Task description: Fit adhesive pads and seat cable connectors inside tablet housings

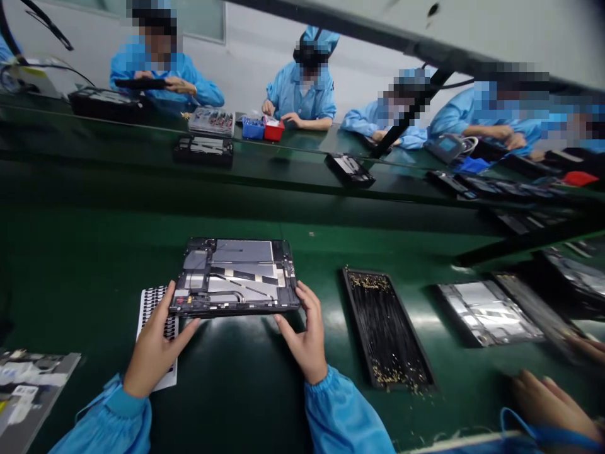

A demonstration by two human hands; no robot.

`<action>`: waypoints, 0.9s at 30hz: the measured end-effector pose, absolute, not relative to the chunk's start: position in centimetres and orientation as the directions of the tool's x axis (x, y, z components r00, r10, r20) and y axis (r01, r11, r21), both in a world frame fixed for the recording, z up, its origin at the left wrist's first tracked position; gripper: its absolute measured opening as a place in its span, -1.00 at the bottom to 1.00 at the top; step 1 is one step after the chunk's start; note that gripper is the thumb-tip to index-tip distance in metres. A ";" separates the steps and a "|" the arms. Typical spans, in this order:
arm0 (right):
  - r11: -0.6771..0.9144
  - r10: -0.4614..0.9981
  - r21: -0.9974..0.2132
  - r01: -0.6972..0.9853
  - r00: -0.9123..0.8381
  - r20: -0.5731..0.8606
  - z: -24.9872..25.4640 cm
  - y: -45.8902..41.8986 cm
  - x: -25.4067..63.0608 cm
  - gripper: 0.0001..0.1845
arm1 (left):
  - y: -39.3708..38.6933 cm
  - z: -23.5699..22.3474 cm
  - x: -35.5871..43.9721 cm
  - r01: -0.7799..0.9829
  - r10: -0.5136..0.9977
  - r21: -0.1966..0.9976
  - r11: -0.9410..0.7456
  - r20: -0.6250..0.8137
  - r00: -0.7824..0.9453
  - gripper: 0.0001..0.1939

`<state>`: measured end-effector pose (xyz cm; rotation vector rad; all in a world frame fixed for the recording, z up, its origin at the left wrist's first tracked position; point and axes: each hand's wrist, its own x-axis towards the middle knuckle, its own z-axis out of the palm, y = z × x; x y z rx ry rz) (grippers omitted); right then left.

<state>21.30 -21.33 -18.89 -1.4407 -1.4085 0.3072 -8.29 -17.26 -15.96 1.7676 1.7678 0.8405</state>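
Observation:
An opened tablet, its silvery battery, flat cables and circuit parts facing up, is held level between both hands. My left hand grips its left end, thumb along the near edge. At the right end, my right hand closes on the corner in the same way. Partly under the tablet and my left hand lies a white sheet with rows of black stickers. To the right of my right hand stands a black tray of thin black cables with gold-coloured ends.
Another opened tablet lies on the green bench at right, near a co-worker's hand. A grey panel sits at lower left. Across the bench, several people in blue work among more tablets and small bins. A dark post slants overhead.

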 end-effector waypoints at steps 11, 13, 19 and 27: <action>0.190 0.840 -0.766 0.614 0.302 0.451 -17.1 -20.6 20.4 -0.50 | -16.7 -17.0 -9.0 0.686 0.991 0.718 0.116 -0.042 -0.124 -0.06; 0.184 0.838 -0.764 0.618 0.307 0.450 -16.9 -20.6 20.4 -0.50 | -16.8 -17.2 -9.1 0.684 0.986 0.712 0.161 -0.080 -0.150 -0.05; 0.141 0.839 -0.780 0.609 0.344 0.421 -16.5 -20.7 20.1 -0.56 | -17.2 -17.3 -8.6 0.626 0.973 0.748 0.220 -0.120 -0.198 -0.02; 0.135 0.876 -0.811 0.569 0.314 0.366 -16.7 -20.9 20.8 -0.58 | -17.5 -18.5 -8.9 0.581 0.974 0.785 0.213 -0.126 -0.187 -0.01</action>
